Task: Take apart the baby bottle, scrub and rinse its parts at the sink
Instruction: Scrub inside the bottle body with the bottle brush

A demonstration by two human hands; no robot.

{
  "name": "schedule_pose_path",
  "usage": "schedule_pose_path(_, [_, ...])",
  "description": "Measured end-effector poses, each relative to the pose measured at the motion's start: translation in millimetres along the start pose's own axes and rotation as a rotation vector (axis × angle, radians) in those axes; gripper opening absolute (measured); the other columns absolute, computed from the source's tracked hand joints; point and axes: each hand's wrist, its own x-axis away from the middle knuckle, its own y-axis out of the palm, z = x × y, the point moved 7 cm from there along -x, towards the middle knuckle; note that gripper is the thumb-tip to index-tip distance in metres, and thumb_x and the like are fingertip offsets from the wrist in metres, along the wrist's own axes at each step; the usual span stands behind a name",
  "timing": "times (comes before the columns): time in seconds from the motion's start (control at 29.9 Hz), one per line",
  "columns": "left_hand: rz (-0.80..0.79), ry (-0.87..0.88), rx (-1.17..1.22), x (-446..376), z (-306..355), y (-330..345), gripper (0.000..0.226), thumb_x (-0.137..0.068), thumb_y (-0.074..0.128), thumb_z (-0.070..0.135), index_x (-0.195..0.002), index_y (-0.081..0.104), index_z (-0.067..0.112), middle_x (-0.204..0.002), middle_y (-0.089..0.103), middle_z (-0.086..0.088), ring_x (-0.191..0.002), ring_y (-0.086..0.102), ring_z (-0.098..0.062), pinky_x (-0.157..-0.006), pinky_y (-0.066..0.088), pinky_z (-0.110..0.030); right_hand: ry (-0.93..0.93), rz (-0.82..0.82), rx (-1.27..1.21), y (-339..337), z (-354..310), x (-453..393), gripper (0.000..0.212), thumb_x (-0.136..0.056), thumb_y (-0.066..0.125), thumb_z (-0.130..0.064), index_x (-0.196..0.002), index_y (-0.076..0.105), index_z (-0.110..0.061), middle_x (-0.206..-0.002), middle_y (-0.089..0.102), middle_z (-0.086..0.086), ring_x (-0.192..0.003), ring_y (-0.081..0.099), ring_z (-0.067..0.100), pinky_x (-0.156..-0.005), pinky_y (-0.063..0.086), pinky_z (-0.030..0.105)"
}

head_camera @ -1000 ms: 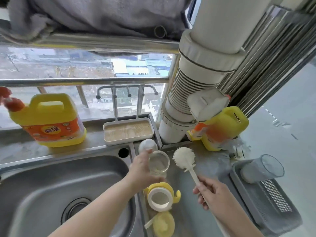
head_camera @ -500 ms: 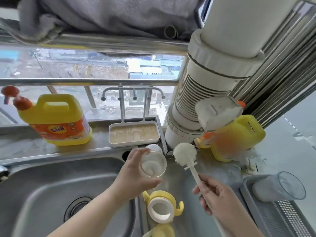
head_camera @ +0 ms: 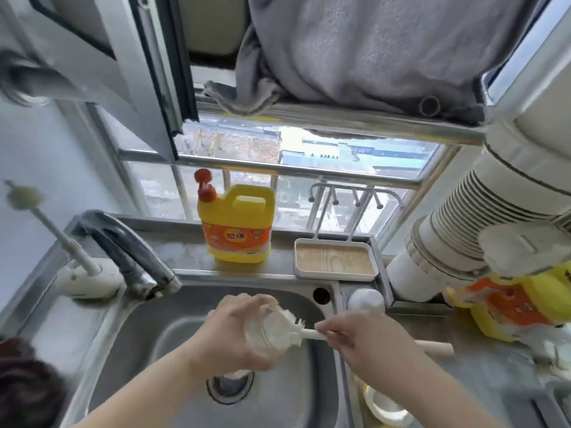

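Note:
My left hand [head_camera: 234,338] grips the clear glass bottle body [head_camera: 268,332] on its side over the steel sink basin [head_camera: 145,350], mouth toward the right. My right hand [head_camera: 370,344] holds the white bottle brush by its handle [head_camera: 435,347]; the bristle head [head_camera: 285,322] is inside the bottle mouth. The bottle's white and yellow collar [head_camera: 386,409] lies on the counter at the bottom edge, partly hidden by my right forearm. A white rounded piece [head_camera: 366,299] sits by the sink's back right corner.
A dark faucet [head_camera: 129,251] arches over the basin's left side, with a second brush on a stand [head_camera: 61,236] beside it. A yellow detergent jug [head_camera: 238,223] and a tray [head_camera: 335,257] stand on the ledge. A white pipe [head_camera: 457,230] and another yellow jug [head_camera: 519,307] crowd the right.
My left hand carried the bottle left from the counter to above the basin and tipped it sideways. My right hand pushed the brush head into its mouth. The view swung left and up.

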Motion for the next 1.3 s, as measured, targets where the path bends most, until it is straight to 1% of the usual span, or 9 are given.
schedule_pose_path(0.07, [-0.058,0.008,-0.046,12.5,-13.2,-9.4,0.069,-0.048,0.075,0.048,-0.108,0.042,0.056,-0.1,0.047,0.024,-0.104,0.04,0.004,-0.094,0.039,-0.021,-0.063,0.015,0.243,10.1,-35.4,-19.3,0.023,-0.091,0.048,-0.019,-0.107,0.062,-0.027,-0.107,0.062,-0.007,-0.102,0.058,0.016,-0.067,0.038,0.026])
schedule_pose_path(0.17, [-0.059,0.005,-0.085,28.2,-31.3,-26.3,0.072,-0.048,0.074,0.049,-0.113,0.043,0.052,-0.1,0.046,0.025,-0.098,0.047,0.003,-0.089,0.042,-0.021,-0.128,-0.034,0.422,29.6,-85.6,-39.6,0.018,-0.092,0.047,-0.011,-0.105,0.058,-0.016,-0.106,0.061,0.003,-0.1,0.059,0.028,-0.068,0.036,0.031])
schedule_pose_path(0.33, [-0.017,0.025,-0.169,40.8,-64.9,-62.1,0.078,-0.045,0.066,0.058,-0.12,0.045,0.045,-0.108,0.047,0.025,-0.105,0.046,-0.001,-0.094,0.04,-0.03,-0.072,-0.104,0.339,64.9,-128.8,-61.3,0.018,-0.094,0.047,-0.022,-0.104,0.061,-0.016,-0.106,0.063,0.007,-0.098,0.06,0.03,-0.069,0.038,0.032])
schedule_pose_path(0.43, [-0.058,0.006,-0.223,50.2,-83.2,-66.3,0.084,-0.045,0.061,0.06,-0.125,0.045,0.039,-0.113,0.045,0.026,-0.11,0.046,-0.001,-0.096,0.04,-0.028,-0.053,-0.176,0.315,86.0,-139.5,-66.4,0.021,-0.095,0.047,-0.025,-0.107,0.063,-0.016,-0.103,0.063,0.007,-0.096,0.061,0.029,-0.069,0.039,0.03])
schedule_pose_path(0.63, [-0.037,0.02,-0.252,56.3,-85.1,-77.6,0.089,-0.045,0.055,0.061,-0.129,0.042,0.036,-0.119,0.045,0.023,-0.112,0.044,-0.004,-0.098,0.037,-0.027,-0.047,-0.013,0.309,76.3,-144.3,-54.7,0.026,-0.098,0.041,-0.031,-0.104,0.062,-0.016,-0.104,0.061,0.005,-0.094,0.059,0.028,-0.068,0.034,0.029])
schedule_pose_path(0.77, [-0.07,0.078,-0.282,56.8,-79.9,-67.6,0.093,-0.044,0.058,0.066,-0.13,0.043,0.036,-0.12,0.046,0.023,-0.112,0.045,-0.004,-0.096,0.039,-0.029,-0.003,-0.085,0.236,87.5,-139.2,-44.4,0.026,-0.097,0.042,-0.031,-0.102,0.063,-0.018,-0.098,0.062,0.004,-0.093,0.059,0.026,-0.068,0.035,0.027])
schedule_pose_path(0.9, [-0.043,0.059,-0.246,57.4,-69.6,-61.8,0.082,-0.052,0.071,0.057,-0.127,0.045,0.037,-0.117,0.046,0.023,-0.11,0.044,-0.004,-0.095,0.038,-0.028,0.032,0.01,0.12,72.7,-115.1,-37.4,0.029,-0.095,0.045,-0.041,-0.098,0.066,-0.022,-0.093,0.066,-0.001,-0.086,0.06,0.022,-0.071,0.046,0.029])
schedule_pose_path(1.07, [-0.097,0.066,-0.346,55.4,-59.7,-45.4,0.087,-0.054,0.069,0.06,-0.133,0.041,0.036,-0.122,0.044,0.022,-0.114,0.041,-0.004,-0.097,0.036,-0.027,0.026,-0.028,0.104,75.8,-100.8,-26.8,0.029,-0.095,0.046,-0.04,-0.103,0.067,-0.023,-0.098,0.066,0.0,-0.087,0.058,0.021,-0.073,0.044,0.027])
schedule_pose_path(1.3, [-0.093,0.092,-0.386,43.6,-21.3,-20.4,0.082,-0.057,0.071,0.055,-0.131,0.042,0.035,-0.122,0.046,0.02,-0.112,0.044,-0.007,-0.09,0.041,-0.025,-0.015,-0.017,0.211,59.8,-74.0,-21.3,0.029,-0.097,0.042,-0.036,-0.104,0.066,-0.023,-0.101,0.065,0.002,-0.089,0.059,0.024,-0.066,0.037,0.027])
